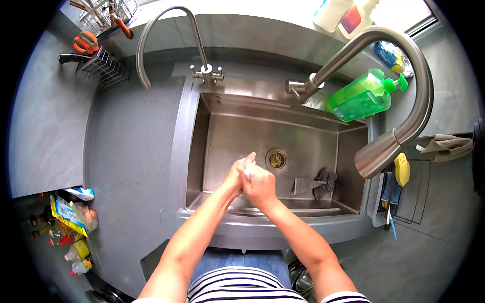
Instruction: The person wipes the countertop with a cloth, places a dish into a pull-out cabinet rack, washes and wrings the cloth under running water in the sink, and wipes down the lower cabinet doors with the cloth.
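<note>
Above the steel sink [252,131] my two hands are pressed together. My left hand [236,174] has its fingers stretched out, their tips showing past the other hand. Wrapped against it is my right hand [261,184], closed, its palm side hidden. A small whitish patch, perhaps foam, shows between them; I cannot tell exactly what it is. Just beyond the hands is the drain [277,159] with a yellowish strainer. At the basin's right lie a dark grey rag [325,184] and a flat grey piece [305,186].
A large arched faucet [422,96] reaches over the sink's right side; a thin faucet [202,45] stands at the back left. A green pump bottle [361,98] is behind the basin. At right sits a wire rack [414,202] with a yellow sponge [402,169].
</note>
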Available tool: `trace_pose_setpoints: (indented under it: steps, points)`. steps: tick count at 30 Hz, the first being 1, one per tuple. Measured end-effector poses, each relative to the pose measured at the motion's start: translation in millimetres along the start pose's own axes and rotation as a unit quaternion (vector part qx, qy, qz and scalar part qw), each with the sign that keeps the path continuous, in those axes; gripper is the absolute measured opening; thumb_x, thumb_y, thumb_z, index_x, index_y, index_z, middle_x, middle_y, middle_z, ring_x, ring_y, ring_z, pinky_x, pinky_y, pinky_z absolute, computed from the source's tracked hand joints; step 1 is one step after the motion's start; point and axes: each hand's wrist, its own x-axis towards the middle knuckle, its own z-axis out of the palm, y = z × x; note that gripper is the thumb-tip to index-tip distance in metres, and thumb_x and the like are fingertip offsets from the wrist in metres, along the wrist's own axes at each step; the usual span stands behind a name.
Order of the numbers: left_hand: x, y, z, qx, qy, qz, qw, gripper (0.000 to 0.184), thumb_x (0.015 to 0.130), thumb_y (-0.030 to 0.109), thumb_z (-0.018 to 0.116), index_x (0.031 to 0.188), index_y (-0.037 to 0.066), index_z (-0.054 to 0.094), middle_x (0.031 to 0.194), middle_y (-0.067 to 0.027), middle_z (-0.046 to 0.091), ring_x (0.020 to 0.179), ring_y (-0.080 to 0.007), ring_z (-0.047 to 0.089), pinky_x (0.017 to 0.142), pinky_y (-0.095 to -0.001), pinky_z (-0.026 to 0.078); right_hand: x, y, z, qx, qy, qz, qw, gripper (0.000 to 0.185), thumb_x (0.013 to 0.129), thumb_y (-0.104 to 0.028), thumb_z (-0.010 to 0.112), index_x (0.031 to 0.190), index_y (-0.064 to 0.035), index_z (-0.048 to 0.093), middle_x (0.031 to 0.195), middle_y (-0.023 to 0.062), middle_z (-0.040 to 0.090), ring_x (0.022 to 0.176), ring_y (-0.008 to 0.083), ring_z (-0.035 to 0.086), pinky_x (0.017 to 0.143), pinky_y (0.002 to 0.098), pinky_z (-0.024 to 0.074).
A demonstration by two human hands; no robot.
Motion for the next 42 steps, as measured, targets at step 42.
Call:
trace_pose_setpoints:
  steps: [42]
  points:
    - [-14.6, 5.8, -12.9, -0.046, 0.084, 0.081, 0.992, 0.020, 0.097, 0.028, 0.056, 0.100, 0.009, 0.061, 0.088, -0.0020, 0.064, 0.083, -0.0111, 0.063, 0.077, -0.0276, 0.051, 7.8, 47.4, -25.3, 0.211, -0.133, 0.124, 0.961, 0.029, 0.088, -0.025, 0.065, 0.074, -0.0015, 0.057, 0.070, 0.0133, 0.058, 0.066, 0.0216, 0.057, 0.062, 0.0344, 0.0449]
